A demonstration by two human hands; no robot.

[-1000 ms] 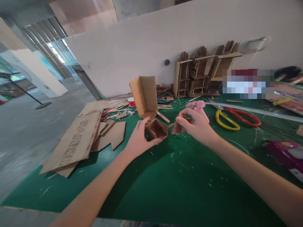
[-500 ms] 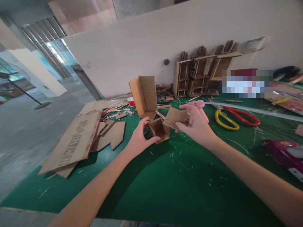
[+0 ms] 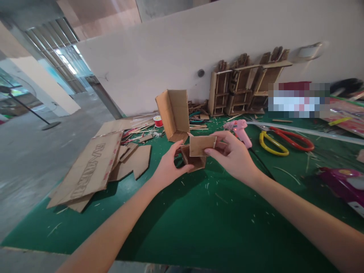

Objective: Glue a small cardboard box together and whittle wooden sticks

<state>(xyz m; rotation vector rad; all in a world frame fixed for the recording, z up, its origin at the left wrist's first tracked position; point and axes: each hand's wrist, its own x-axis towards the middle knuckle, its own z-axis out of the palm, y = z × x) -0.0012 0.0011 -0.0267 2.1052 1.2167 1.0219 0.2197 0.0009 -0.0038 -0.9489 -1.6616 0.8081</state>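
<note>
My left hand (image 3: pixel 167 167) grips a small open cardboard box (image 3: pixel 196 162) just above the green table mat (image 3: pixel 204 220). My right hand (image 3: pixel 234 155) pinches a flat cardboard square (image 3: pixel 201 145) and holds it against the top of that small box. A pink glue gun (image 3: pixel 240 131) lies on the mat right behind my right hand, its black cord running toward me.
A taller folded cardboard piece (image 3: pixel 174 113) stands behind the hands. Flat cardboard sheets (image 3: pixel 93 167) lie at the left. Yellow and red scissors (image 3: pixel 281 142) and a long ruler lie at the right, cardboard shelf models (image 3: pixel 241 89) against the wall, a purple object (image 3: pixel 344 185) at the right edge.
My right hand has turned the cardboard square and brought it left and down onto the small box. My left hand has tilted the box slightly.
</note>
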